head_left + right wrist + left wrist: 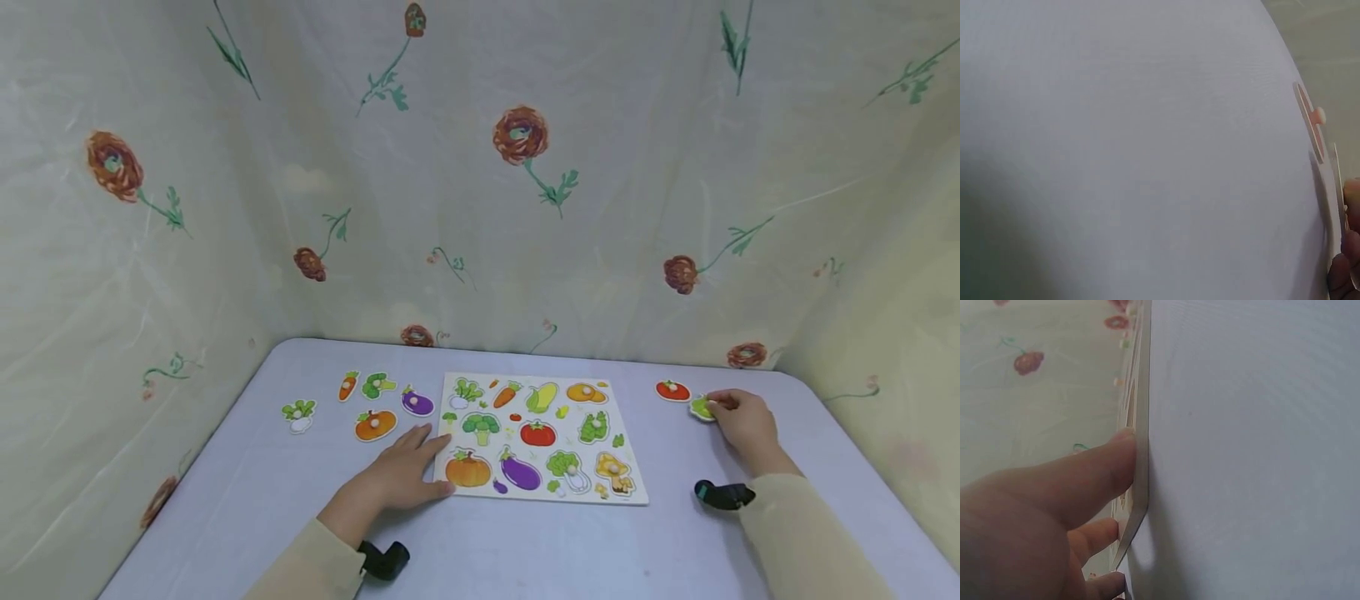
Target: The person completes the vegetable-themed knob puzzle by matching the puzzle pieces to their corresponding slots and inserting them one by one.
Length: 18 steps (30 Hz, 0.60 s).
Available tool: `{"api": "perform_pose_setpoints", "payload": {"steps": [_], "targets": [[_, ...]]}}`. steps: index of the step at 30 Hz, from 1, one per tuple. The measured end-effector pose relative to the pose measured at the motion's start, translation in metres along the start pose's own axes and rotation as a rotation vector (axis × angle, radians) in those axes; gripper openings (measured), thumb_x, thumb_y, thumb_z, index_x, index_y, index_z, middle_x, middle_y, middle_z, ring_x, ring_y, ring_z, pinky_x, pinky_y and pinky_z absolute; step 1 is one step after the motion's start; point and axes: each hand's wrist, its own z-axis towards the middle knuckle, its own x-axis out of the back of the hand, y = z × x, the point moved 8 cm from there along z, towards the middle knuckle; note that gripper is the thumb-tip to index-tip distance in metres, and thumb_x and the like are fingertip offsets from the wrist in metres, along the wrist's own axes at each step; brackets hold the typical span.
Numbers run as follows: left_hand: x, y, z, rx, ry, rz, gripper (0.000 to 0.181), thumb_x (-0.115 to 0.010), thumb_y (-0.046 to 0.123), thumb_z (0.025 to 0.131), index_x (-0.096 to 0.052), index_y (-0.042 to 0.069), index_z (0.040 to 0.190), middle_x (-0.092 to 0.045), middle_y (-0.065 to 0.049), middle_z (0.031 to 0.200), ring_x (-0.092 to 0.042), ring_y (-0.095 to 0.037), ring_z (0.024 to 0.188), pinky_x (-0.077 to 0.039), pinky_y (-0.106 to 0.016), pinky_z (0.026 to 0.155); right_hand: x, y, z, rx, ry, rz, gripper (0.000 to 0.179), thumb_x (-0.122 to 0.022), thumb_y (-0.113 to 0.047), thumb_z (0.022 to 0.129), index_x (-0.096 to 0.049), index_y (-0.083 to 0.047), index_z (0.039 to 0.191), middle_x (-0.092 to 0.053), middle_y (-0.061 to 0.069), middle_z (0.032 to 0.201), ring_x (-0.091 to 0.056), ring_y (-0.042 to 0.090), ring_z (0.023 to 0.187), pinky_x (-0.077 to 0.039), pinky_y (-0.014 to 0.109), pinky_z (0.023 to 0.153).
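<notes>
Right sleeve (806, 533) sits nearest the lens, leading to the right hand (746, 425), which pinches the green piece (699, 408) just beside the tomato piece (672, 391); can't tell if it's fully off the table (540, 550). Main risk I see: a weak pinch lets it slip or twist into its neighbour. Left hand (402, 471) is spread at the left edge of the puzzle board (567, 433), so too-light contact could let that slide, and a sideways swing could scatter the pumpkin piece (375, 426).
</notes>
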Motion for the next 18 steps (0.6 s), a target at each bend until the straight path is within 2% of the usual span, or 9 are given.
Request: {"api": "perform_pose_setpoints", "payload": {"steps": [7, 18], "targets": [[0.002, 0.002, -0.001, 0.011, 0.019, -0.002, 0.077, -0.069, 0.052, 0.087, -0.041, 0.024, 0.152, -0.024, -0.011, 0.165, -0.019, -0.034, 0.154, -0.028, -0.063, 0.118, 0.009, -0.014, -0.012, 0.046, -0.037, -0.018, 0.033, -0.054, -0.017, 0.102, -0.059, 0.006, 0.125, -0.06, 0.026, 0.115, -0.054, 0.035, 0.099, -0.047, 0.036, 0.077], [0.003, 0.004, -0.004, 0.011, 0.006, -0.006, 0.077, -0.07, 0.052, 0.086, -0.041, 0.024, 0.152, -0.024, -0.012, 0.165, -0.019, -0.035, 0.154, -0.027, -0.063, 0.118, 0.018, -0.047, -0.037, 0.148, -0.031, -0.063, 0.033, -0.06, -0.019, 0.099, -0.062, 0.006, 0.12, -0.061, 0.03, 0.118, -0.056, 0.039, 0.099, -0.052, 0.039, 0.077]]}}
